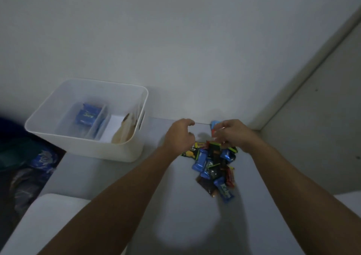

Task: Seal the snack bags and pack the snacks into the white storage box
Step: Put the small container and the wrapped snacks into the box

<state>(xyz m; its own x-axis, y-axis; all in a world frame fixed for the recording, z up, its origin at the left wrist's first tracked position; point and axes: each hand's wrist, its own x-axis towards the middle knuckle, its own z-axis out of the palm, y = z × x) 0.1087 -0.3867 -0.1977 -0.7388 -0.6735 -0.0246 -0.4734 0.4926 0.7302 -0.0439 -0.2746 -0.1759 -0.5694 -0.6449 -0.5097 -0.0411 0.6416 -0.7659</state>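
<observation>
The right hand [236, 135] seems to pinch a blue-red packet [214, 126]; the left hand [180, 135] hovers loosely curled, empty, nearer the white storage box [58, 135] off left.

We see a home room corner: plain white wall [175, 39], white table [117, 176], clothes heap [29, 162] on floor.

A loose heap of small blue, black and red wrapped snacks [214, 168] is seen just below the fingers of both hands. A blue-and-red packet [214, 128] is pinched by the right hand [233, 135]. The left hand [180, 134] is curled, empty. A white plastic storage box [86, 117] is placed left of the fingers.
</observation>
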